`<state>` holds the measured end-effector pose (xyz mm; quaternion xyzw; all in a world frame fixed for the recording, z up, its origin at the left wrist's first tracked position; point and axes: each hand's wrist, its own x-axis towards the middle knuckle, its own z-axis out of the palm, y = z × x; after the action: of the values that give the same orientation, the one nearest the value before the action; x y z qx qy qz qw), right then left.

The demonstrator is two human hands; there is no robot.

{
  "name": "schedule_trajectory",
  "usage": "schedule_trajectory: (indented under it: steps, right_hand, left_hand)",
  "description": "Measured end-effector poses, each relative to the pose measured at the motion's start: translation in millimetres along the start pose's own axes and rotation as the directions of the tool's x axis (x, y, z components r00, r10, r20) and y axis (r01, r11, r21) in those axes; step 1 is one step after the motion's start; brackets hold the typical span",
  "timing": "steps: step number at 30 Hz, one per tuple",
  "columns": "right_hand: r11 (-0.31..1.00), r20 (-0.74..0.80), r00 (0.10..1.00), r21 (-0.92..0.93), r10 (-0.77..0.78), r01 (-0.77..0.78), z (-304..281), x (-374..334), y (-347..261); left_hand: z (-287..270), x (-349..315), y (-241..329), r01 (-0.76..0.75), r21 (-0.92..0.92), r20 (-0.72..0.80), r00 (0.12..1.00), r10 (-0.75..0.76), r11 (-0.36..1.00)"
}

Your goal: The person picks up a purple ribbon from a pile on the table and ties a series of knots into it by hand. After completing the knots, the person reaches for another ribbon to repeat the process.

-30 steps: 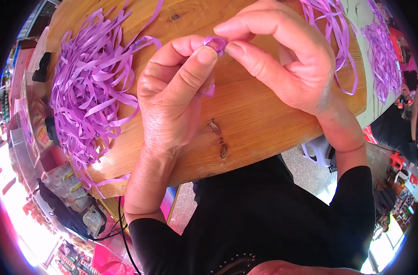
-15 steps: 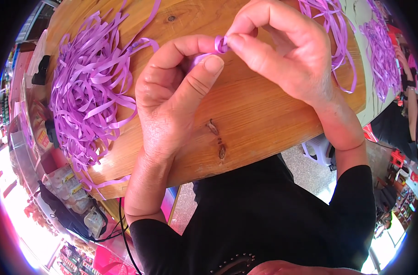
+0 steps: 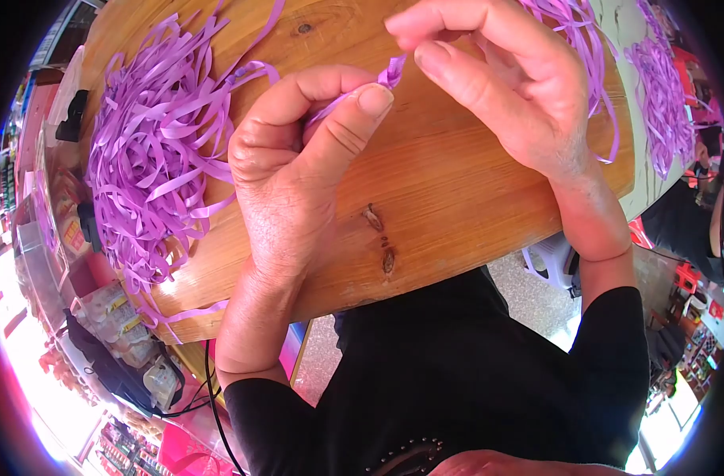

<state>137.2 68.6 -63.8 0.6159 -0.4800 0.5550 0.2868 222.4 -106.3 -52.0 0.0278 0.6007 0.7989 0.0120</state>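
1. Packages (image 3: 111, 324) left of the table (image 3: 465, 210): print too blurred to read
2. Purple ribbon (image 3: 391, 73), narrow, glossy, folded at its tip, above the table
3. Left hand (image 3: 291, 170): fingers clamped on the ribbon
4. Right hand (image 3: 528, 99): fingers apart, near the ribbon's tip

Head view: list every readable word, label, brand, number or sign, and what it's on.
None can be read.
Clear packets at the left: any print is too small and blurred.
Small goods at the lower left: too small to tell.
Purple ribbon in the left hand, ribbon pile, wooden table: no lettering visible.
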Motion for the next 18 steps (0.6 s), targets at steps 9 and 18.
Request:
schedule_trajectory:
  steps: [9, 18]
  right_hand:
    - [0.542, 0.602, 0.782, -0.607, -0.164, 0.581, -18, 11, -7]
    - [0.698, 0.180, 0.857, -0.669, 0.483, -0.253, 0, 14, -46]
  left_hand:
    - [-1, 1, 1, 0.013, 0.028, 0.023, 1.000, -0.014, 1.000]
    - [-9, 1, 1, -0.120, 0.332, 0.001, 0.992, 0.127, 0.936]
